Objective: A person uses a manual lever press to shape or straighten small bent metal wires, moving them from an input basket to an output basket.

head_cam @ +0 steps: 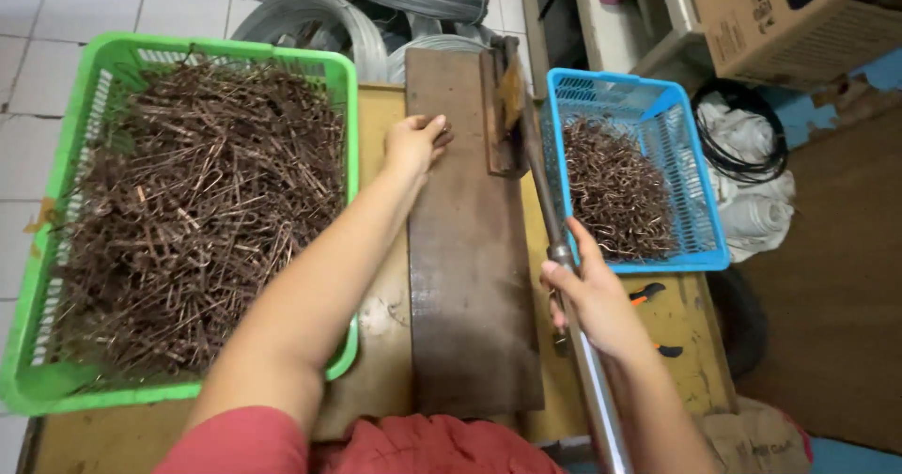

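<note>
My left hand (415,141) rests at the left edge of a long brown metal plate (470,277), fingers curled on something small that I cannot make out. My right hand (590,295) grips a long steel lever handle (592,371) that runs up to a bending block (507,108) at the plate's far end. A green basket (56,183) on the left is full of rusty brown bent wire pieces (197,211). A blue basket (700,202) on the right holds a smaller heap of bent wire pieces (615,192).
The plate lies on a yellow wooden workbench (686,342). Coils of grey wire (319,14) lie behind the bench. A cardboard box (780,14) and white cloth with black cable (752,145) sit at the right. White tiled floor (38,61) shows on the left.
</note>
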